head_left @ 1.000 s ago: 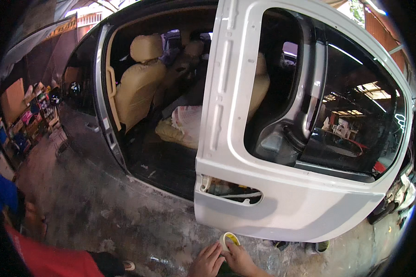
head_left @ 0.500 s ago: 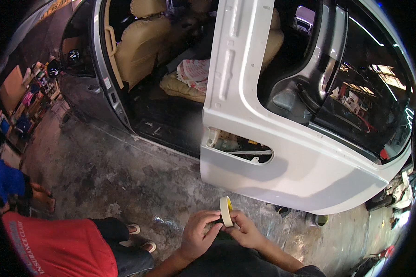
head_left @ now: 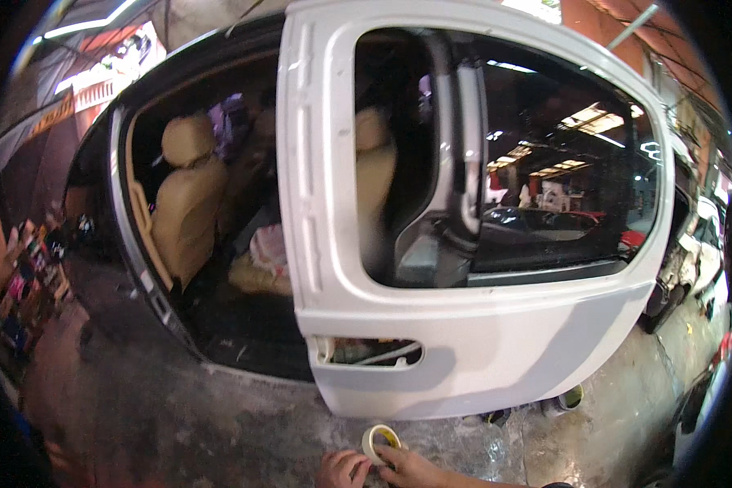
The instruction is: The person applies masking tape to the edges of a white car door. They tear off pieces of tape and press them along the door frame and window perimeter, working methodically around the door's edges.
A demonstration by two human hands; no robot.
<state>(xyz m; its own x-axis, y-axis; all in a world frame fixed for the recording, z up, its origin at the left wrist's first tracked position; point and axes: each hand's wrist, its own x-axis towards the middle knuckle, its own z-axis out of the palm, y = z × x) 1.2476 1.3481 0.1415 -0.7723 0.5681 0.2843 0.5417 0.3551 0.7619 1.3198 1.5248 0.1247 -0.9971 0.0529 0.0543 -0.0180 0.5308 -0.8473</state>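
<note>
At the lower edge a roll of cream masking tape (head_left: 369, 445) is tilted upward in my right hand (head_left: 411, 467), whose fingers and thumb grip its lower right side. My left hand (head_left: 342, 469) is closed, its curled fingers at the roll's lower left edge; whether they pinch the tape's end cannot be made out. Beyond my hands stands a white sliding van door (head_left: 512, 333), slid back, with dull grey patches on its lower panel. An oval opening (head_left: 370, 352) shows in the panel where a handle would sit.
Left of the door the doorway shows a beige seat (head_left: 189, 207) and a cushion (head_left: 260, 281) with a patterned cloth. A can (head_left: 572, 398) stands on the concrete floor (head_left: 211, 423) under the door's right end. Clutter (head_left: 32, 276) lines the far left.
The view has tilted up, so the door and my hands sit differently in it. The roll has turned to show its round opening. The red-shirted person at left has dropped out of view.
</note>
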